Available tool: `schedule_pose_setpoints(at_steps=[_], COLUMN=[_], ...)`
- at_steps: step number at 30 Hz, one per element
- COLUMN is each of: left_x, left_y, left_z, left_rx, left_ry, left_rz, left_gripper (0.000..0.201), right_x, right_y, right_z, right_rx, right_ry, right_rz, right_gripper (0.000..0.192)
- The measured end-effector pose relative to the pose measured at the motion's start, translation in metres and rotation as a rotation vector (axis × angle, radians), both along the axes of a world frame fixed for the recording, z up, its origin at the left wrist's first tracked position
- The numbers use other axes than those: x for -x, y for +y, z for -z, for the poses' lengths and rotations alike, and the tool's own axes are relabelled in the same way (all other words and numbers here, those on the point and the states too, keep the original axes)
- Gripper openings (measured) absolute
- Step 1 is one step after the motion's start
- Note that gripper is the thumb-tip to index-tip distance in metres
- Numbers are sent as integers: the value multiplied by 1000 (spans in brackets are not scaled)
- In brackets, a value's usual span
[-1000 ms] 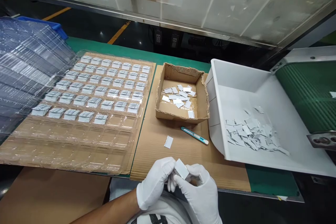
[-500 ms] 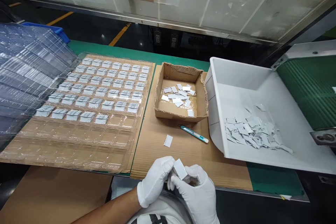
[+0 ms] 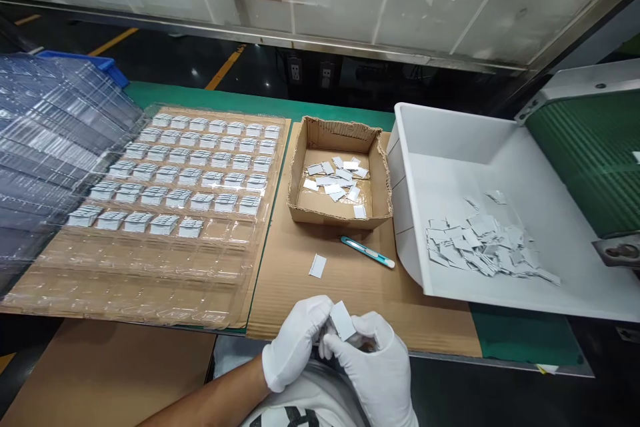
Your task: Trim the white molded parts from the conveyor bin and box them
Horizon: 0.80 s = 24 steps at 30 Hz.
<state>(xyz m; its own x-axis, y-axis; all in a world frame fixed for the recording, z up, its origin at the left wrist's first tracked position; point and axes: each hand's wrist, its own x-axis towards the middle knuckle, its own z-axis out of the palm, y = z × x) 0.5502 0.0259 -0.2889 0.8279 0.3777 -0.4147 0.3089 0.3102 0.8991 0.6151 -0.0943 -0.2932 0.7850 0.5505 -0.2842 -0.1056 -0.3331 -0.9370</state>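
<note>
Both my hands wear white gloves and meet near the table's front edge. My left hand (image 3: 299,340) is closed on the left side of a small white rectangular piece (image 3: 343,320). My right hand (image 3: 376,360) grips the same piece from the right, thumb against its lower edge. Whether more pieces lie behind it is hidden by the fingers. Just beyond my hands a single white piece (image 3: 317,265) lies flat on the cardboard sheet (image 3: 280,287). A teal utility knife (image 3: 367,252) rests to the right of that piece.
A clear plastic tray (image 3: 200,280) at left holds rows of stacked white pieces. Behind it lean stacked clear trays (image 3: 45,147). A cardboard box (image 3: 340,220) contains loose pieces. At right, a white bin (image 3: 450,180) with a pile sits below a green conveyor belt (image 3: 590,147).
The view has shifted slightly, so the table's things appear a little further left. My hands keep almost the same place and the same hold on the white piece.
</note>
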Motion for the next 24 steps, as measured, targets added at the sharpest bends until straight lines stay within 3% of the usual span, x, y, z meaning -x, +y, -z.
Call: schedule_pose_setpoints(at_steps=[18,24], left_x=[3,2], left_y=[0,2], left_z=[11,6], left_rx=[-24,-70], left_ry=[6,24], left_rz=[0,2], left_gripper=[55,53], right_x=[-1,-3], right_y=[-4,-1], right_z=[10,9], right_rx=[61,73], right_ry=[-118,-141], right_rz=[-32,-32], right_gripper=[25,30])
